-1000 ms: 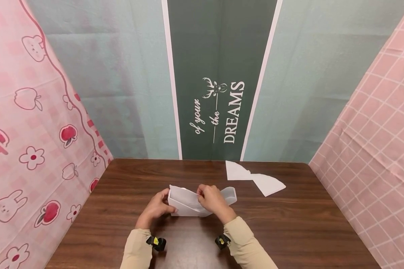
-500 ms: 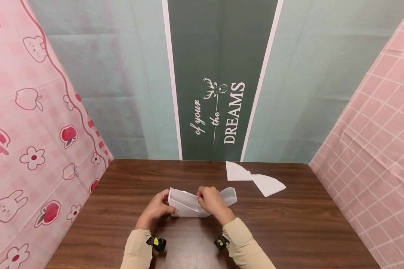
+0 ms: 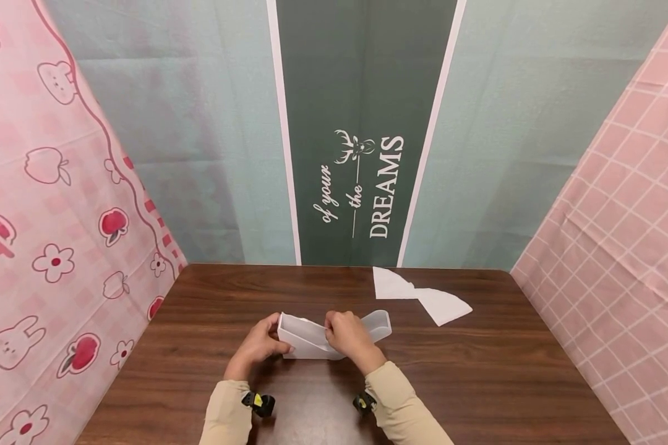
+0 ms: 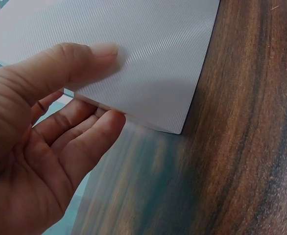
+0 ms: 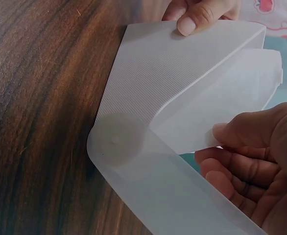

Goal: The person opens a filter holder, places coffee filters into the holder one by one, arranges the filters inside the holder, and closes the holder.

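A ribbed white plastic case [image 3: 306, 347] stands on the table with its hinged cover [image 3: 380, 324] swung out to the right. My left hand [image 3: 261, 341] grips the case's left end, thumb on the near wall in the left wrist view and fingers behind the edge. My right hand [image 3: 349, 335] pinches the lower edge of a thin white sheet [image 5: 231, 98], which looks like a coffee filter paper, in the case's mouth. In the right wrist view, the round hinge [image 5: 115, 139] joins case and cover. The far side of the sheet is partly hidden by the case.
Two white fan-shaped papers [image 3: 444, 305], like coffee filters, lie with tips meeting near the back edge of the brown wooden table [image 3: 479, 383]. Patterned curtains [image 3: 50, 247] stand at the left, back and right sides.
My right hand has shifted slightly down and left at the case's mouth, its fingers sitting lower over the sheet. My left hand keeps its grip; the loose papers have not moved.
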A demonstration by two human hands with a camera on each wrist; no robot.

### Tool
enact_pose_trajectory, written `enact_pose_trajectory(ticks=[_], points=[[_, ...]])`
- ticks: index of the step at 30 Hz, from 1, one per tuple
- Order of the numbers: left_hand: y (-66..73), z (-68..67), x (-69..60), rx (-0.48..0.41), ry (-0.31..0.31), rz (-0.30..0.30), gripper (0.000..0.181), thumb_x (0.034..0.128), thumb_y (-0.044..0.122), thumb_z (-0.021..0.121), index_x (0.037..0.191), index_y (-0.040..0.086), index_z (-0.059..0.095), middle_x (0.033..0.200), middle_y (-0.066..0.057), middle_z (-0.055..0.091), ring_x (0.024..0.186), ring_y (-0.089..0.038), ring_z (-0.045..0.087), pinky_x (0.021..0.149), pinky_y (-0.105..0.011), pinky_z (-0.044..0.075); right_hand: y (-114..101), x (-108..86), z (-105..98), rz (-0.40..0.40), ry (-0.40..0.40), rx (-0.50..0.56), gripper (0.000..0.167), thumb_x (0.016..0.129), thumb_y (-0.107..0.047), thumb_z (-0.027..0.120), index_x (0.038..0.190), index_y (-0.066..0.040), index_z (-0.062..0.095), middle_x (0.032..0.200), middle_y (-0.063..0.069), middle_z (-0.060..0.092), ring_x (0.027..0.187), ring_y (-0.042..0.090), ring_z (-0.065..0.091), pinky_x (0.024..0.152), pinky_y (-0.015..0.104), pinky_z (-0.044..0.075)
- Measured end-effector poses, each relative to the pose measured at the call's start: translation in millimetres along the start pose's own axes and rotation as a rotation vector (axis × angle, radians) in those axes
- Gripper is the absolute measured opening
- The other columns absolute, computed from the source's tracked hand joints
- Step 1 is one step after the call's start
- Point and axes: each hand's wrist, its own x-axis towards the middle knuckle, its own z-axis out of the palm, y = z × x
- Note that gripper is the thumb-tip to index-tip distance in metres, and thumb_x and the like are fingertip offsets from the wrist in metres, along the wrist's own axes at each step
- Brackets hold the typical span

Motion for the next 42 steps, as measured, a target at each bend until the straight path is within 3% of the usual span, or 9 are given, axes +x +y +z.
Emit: enact_pose_trajectory(ticks=[7, 14, 21, 28, 42], points=[[-25.9, -0.5, 7.4, 0.020, 0.020, -0.016, 0.046, 0.0630, -0.009, 0.078, 0.102, -0.002, 0.055, 0.087, -0.007, 0.064, 0.074, -0.019, 0.060, 0.062, -0.030, 0.048, -2, 0.1, 2, 0.035, -0.017, -0.039, 0.021, 0.075, -0.008, 0.066, 0.062, -0.016, 0.052, 0.055, -0.006, 0.047, 0.050, 0.014, 0.047, 0.048, 0.027, 0.039], [-26.0, -1.1, 7.0, 0.001, 0.013, 0.000, 0.046, 0.0633, -0.007, 0.078, 0.102, -0.002, 0.055, 0.088, -0.009, 0.063, 0.075, -0.020, 0.060, 0.063, -0.031, 0.049, -5, 2.4, 4, 0.098, -0.014, -0.091, 0.019, 0.075, -0.008, 0.067, 0.062, -0.016, 0.054, 0.057, -0.004, 0.051, 0.052, 0.017, 0.051, 0.048, 0.030, 0.040], [-26.7, -2.6, 5.7, -0.007, -0.005, 0.096, 0.041, 0.0646, -0.004, 0.078, 0.098, 0.001, 0.055, 0.085, -0.005, 0.064, 0.073, -0.018, 0.060, 0.060, -0.031, 0.049, -6, 1.5, 7, 0.097, -0.021, -0.103, 0.020, 0.075, -0.008, 0.066, 0.064, -0.017, 0.053, 0.056, -0.004, 0.049, 0.050, 0.017, 0.050, 0.045, 0.030, 0.038], [-24.9, -0.6, 6.0, 0.005, 0.014, -0.010, 0.044, 0.0642, -0.005, 0.079, 0.102, 0.000, 0.055, 0.090, -0.009, 0.064, 0.077, -0.021, 0.060, 0.064, -0.032, 0.049, -7, 1.3, 12, 0.085, -0.024, -0.121, 0.023, 0.073, -0.008, 0.066, 0.061, -0.018, 0.050, 0.054, -0.006, 0.047, 0.048, 0.016, 0.048, 0.042, 0.029, 0.036], [-26.7, -0.2, 8.0, 0.009, 0.010, -0.015, 0.044, 0.0644, -0.007, 0.078, 0.102, -0.001, 0.054, 0.090, -0.010, 0.064, 0.077, -0.021, 0.061, 0.064, -0.033, 0.049, -9, 2.4, 18, 0.094, -0.043, -0.194, 0.021, 0.071, -0.010, 0.067, 0.058, -0.020, 0.054, 0.055, -0.004, 0.053, 0.050, 0.020, 0.054, 0.041, 0.032, 0.039]])
